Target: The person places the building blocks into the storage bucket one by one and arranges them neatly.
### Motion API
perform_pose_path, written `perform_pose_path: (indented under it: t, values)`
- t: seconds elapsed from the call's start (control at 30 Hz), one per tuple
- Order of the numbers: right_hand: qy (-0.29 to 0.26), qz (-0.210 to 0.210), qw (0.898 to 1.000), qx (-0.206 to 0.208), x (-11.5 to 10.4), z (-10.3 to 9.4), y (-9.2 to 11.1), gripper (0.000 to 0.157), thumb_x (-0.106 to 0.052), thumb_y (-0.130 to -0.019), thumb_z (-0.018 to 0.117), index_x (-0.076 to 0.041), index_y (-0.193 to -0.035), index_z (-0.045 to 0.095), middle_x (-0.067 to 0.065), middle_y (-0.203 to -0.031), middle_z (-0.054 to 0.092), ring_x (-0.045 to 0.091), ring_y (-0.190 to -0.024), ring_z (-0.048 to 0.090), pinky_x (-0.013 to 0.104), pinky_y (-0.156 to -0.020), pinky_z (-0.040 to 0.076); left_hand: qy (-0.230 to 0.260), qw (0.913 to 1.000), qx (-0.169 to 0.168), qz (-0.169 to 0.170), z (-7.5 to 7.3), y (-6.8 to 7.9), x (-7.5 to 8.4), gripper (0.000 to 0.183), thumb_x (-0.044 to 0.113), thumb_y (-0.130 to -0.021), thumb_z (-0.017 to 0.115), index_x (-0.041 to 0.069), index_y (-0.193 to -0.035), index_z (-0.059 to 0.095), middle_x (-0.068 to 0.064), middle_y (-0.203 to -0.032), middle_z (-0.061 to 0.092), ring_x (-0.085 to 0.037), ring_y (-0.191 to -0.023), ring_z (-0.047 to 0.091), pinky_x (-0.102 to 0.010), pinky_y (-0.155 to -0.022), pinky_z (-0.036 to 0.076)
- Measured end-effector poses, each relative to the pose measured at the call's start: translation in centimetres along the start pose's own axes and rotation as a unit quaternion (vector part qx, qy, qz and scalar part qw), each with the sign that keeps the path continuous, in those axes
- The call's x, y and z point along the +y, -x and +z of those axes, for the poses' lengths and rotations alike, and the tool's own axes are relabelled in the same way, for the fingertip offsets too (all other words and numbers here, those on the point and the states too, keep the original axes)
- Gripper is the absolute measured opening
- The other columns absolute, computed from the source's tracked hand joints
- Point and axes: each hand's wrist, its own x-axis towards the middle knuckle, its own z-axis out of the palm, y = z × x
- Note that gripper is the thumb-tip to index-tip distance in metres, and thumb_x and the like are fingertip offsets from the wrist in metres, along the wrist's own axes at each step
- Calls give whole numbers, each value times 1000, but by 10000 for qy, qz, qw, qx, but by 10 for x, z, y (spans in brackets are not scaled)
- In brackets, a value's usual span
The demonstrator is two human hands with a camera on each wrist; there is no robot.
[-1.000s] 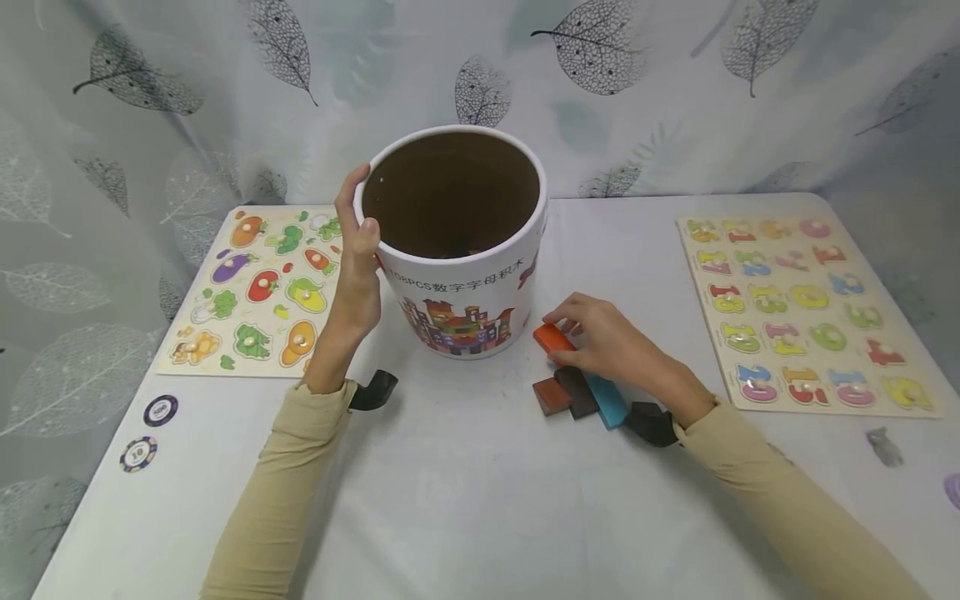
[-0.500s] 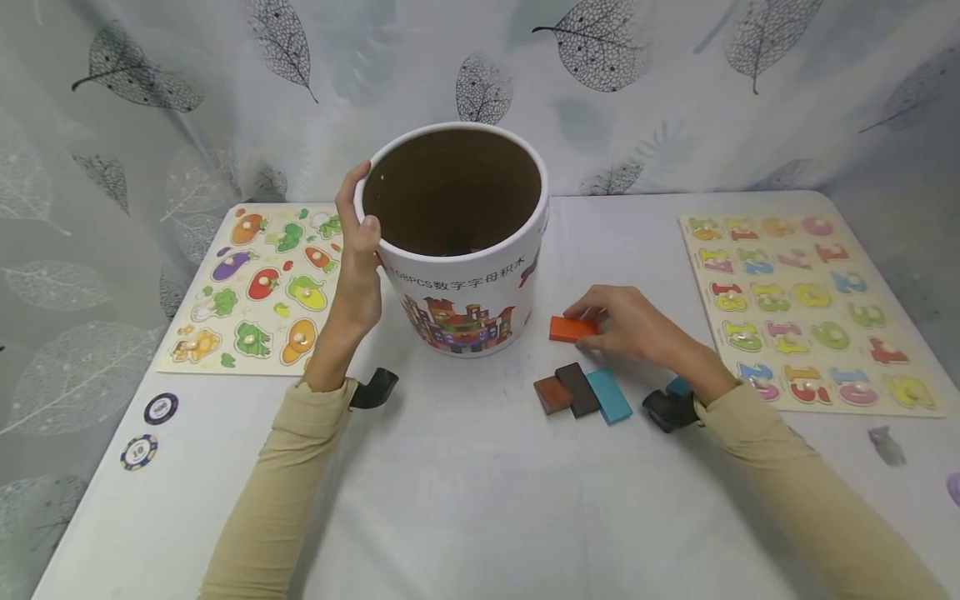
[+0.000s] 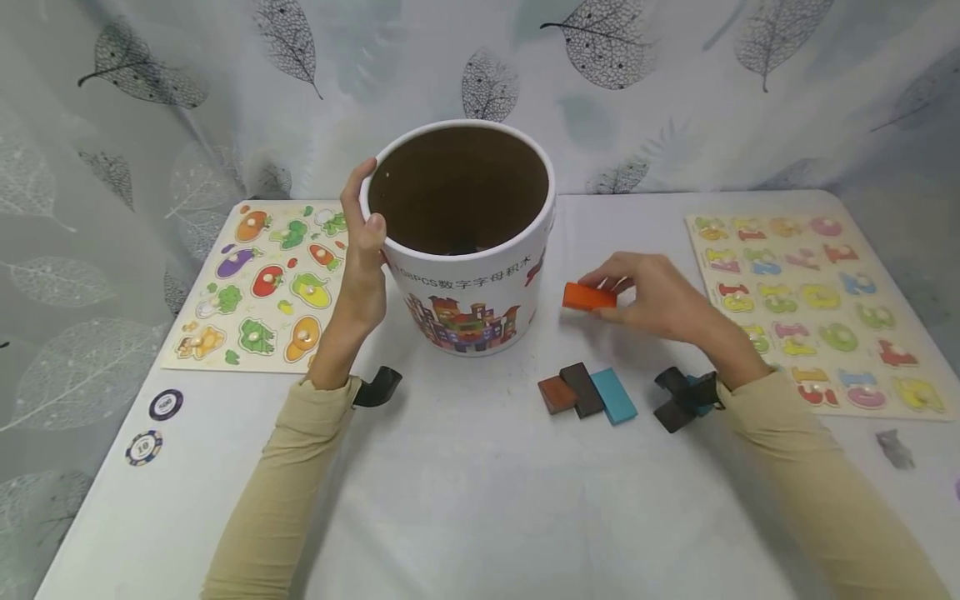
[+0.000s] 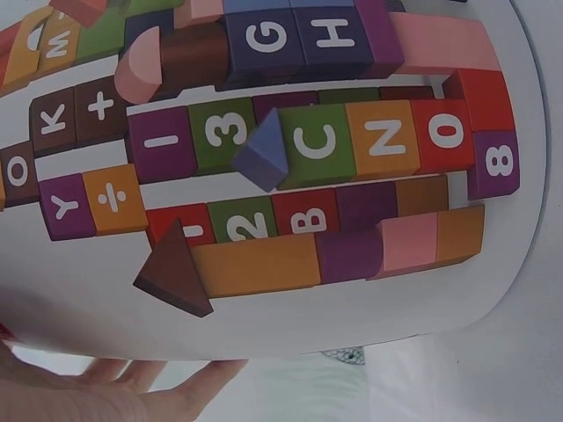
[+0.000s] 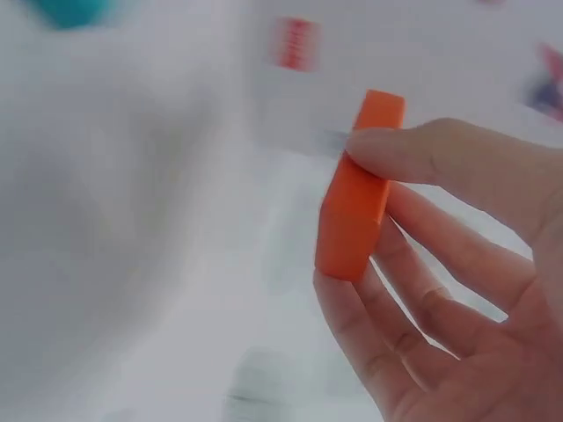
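A large white bucket [image 3: 416,275] with a printed castle picture stands upright on the table, its dark inside facing up. My left hand [image 3: 360,275] grips its rim on the left side, thumb at the front. In the left wrist view, printed letter blocks cover the bucket's wall [image 4: 264,325]. To the right of the bucket, my right hand [image 3: 656,296] pinches an orange rectangular block [image 3: 588,297] between thumb and fingers, raised over the table. Below that hand lie a reddish-brown block [image 3: 557,394], a dark brown block [image 3: 582,390] and a blue block [image 3: 613,396], side by side.
A vegetable puzzle board [image 3: 262,292] lies at the left, a number puzzle board [image 3: 817,312] at the right. Two poker chips [image 3: 153,425] are near the left edge. A small grey figure [image 3: 895,450] lies at the right. A leaf-patterned curtain [image 3: 555,83] hangs behind.
My right hand has lifted the orange block off the table and carried it up and to the right, away from the other blocks. My left hand stays on the bucket rim.
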Motion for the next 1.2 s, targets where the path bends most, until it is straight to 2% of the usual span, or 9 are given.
perform_pose_path:
  t: [0.03,0.13,0.27,0.37,0.5,0.67,0.87,1.1,1.2]
  values:
    - [51,-71,9997,220,-7,-9,1,38,-3,-77,78,-7,-114,71,10,-104,69,25,-93,63,46,-88,51,-9,10000,-5,11,0,0,0,83,70,-82,46,30,-150,21,-2,-148,40,-27,-131,41,-51,-107,31]
    - [298,-496,9939,935,-29,-38,3,41,-4,-75,81,-8,-114,71,9,-104,68,24,-92,63,30,-87,49,-25,10000,-6,57,0,0,0,83,70,-82,46,29,-150,21,-3,-148,40,-27,-131,41,-51,-107,31]
    - [435,-1212,9763,1737,-60,-67,0,46,-2,-72,83,-8,-116,70,7,-106,68,14,-92,61,8,-85,40,-60,9999,0,87,0,-1,0,85,73,-82,46,29,-151,21,-3,-148,40,-27,-132,41,-54,-107,30]
    - [221,-1677,9652,1993,-79,-76,-10,46,-2,-73,82,-7,-118,70,8,-106,68,6,-92,59,6,-88,41,-54,9999,7,93,1,-1,0,87,74,-81,46,29,-151,21,-2,-149,40,-26,-132,41,-54,-108,29]
    - [-60,-2064,9586,1962,-97,-75,-29,42,-5,-77,80,-6,-118,70,9,-108,68,7,-95,60,10,-89,44,-41,9999,8,97,0,-1,-1,87,73,-82,46,27,-151,20,-1,-149,39,-25,-133,40,-51,-109,28]
    - [-314,-2095,9608,1790,-105,-70,-44,40,-8,-79,79,-6,-118,70,8,-112,68,15,-98,62,11,-89,46,-52,9999,22,104,0,0,-1,85,71,-83,44,28,-152,20,0,-150,38,-25,-133,40,-48,-108,29]
    - [-509,-2025,9632,1695,-103,-66,-49,41,-7,-79,79,-7,-118,69,6,-112,68,12,-96,61,13,-90,48,-51,9999,9,147,0,1,0,84,70,-83,44,27,-151,20,-1,-150,38,-27,-133,40,-48,-109,29]
    - [-975,-2226,9562,1629,-104,-65,-52,37,0,-78,78,-3,-114,70,6,-111,68,9,-96,63,18,-91,50,5,9998,-12,195,0,0,0,84,70,-83,45,27,-151,20,-2,-150,38,-27,-134,39,-47,-109,29]
    - [-1009,-2274,9550,1618,-103,-66,-50,36,2,-78,77,-1,-113,70,6,-111,68,8,-95,64,18,-91,50,9,9998,-24,201,0,0,-1,83,69,-84,45,27,-151,20,-3,-150,38,-28,-134,39,-49,-109,29]
